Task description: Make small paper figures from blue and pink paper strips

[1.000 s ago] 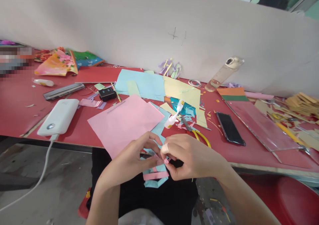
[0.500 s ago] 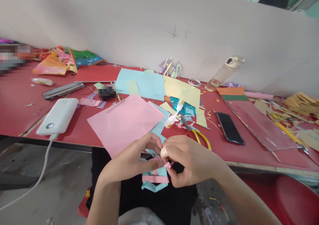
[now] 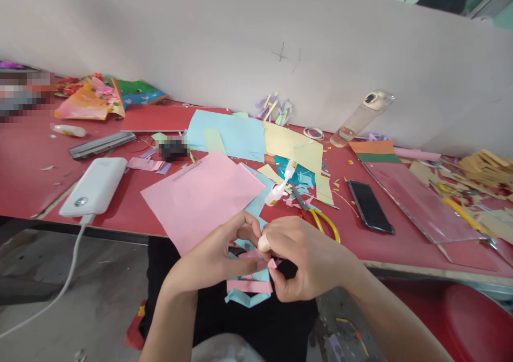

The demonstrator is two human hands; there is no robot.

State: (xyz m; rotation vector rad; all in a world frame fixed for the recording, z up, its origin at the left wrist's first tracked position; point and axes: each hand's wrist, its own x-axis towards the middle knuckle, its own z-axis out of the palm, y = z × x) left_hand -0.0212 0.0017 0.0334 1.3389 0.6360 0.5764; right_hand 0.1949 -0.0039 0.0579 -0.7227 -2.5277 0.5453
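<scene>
Above my lap, my left hand [image 3: 226, 252] and my right hand [image 3: 294, 255] meet over a small folded paper piece [image 3: 249, 286] of light blue and pink strips. Left thumb and fingers are closed on its upper part. With the fingertips of the right hand I pinch a short pink paper end [image 3: 272, 264] at the piece's right side. A large pink sheet [image 3: 200, 191] lies on the table just beyond my left hand. Scissors with yellow handles [image 3: 328, 226] and a white glue bottle [image 3: 276, 194] rest beyond the right. My fingers hide much of the piece.
A white power bank [image 3: 96, 186] with a cable lies at the left. Light blue [image 3: 228, 132] and yellow paper sheets [image 3: 294, 143] lie at the back. To the right are a phone [image 3: 371, 207], a clear bottle [image 3: 360, 119] leaning on the wall, and a pink folder [image 3: 425, 202].
Hardly anything differs. The paper piece has shifted slightly left, and the pink end between the right fingertips is turned a little. Both hands keep their places.
</scene>
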